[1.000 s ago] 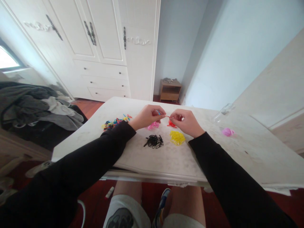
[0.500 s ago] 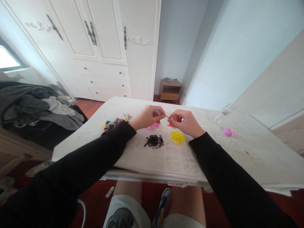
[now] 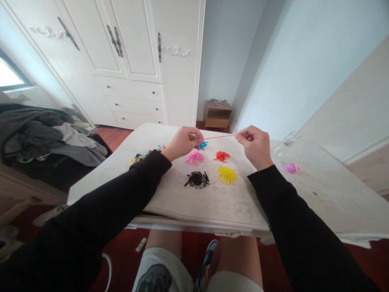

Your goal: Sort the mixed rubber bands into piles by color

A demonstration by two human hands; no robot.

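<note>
A red rubber band (image 3: pixel 219 137) is stretched thin and nearly level between my two hands above the table. My left hand (image 3: pixel 187 140) pinches one end, and my right hand (image 3: pixel 253 144) pinches the other. Below them lie sorted heaps of bands: blue (image 3: pixel 203 144) partly behind my left fingers, pink (image 3: pixel 194 157), red (image 3: pixel 223 156), black (image 3: pixel 197 179) and yellow (image 3: pixel 227 175). A mixed-colour heap (image 3: pixel 146 156) sits left of my left wrist, partly hidden by my sleeve.
On the right of the white table (image 3: pixel 194 205) are a pink-purple bundle (image 3: pixel 291 168) and a clear plastic container (image 3: pixel 285 144). Dark clothes (image 3: pixel 45 134) are piled at the left. A white wardrobe (image 3: pixel 130 97) and a small wooden cabinet (image 3: pixel 218 114) stand beyond.
My hands have moved apart and slightly up, the right one going farther right. The red band between them is now stretched long, and the red and blue heaps show more fully.
</note>
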